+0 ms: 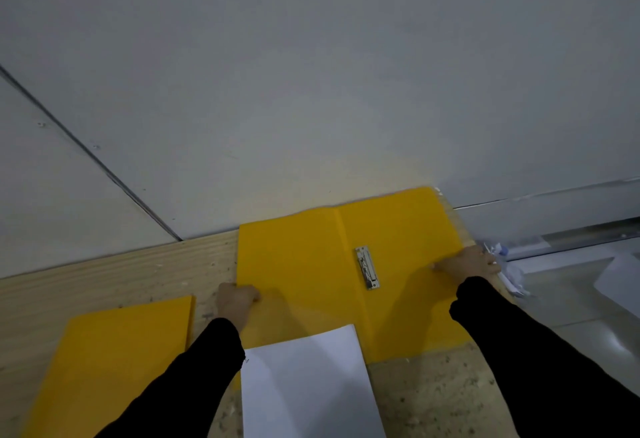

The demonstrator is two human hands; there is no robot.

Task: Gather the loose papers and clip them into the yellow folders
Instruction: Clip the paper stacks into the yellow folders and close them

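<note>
We've got the open yellow folder (301,264) flat on the counter (104,274), left hand (237,302) clutching its left edge, right hand (467,262) clutching its right edge, white paper (304,378) overlapping its near edge, closed folder (114,361) at left.

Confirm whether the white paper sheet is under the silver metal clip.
No, the white paper sheet lies well apart from the silver metal clip.
</note>
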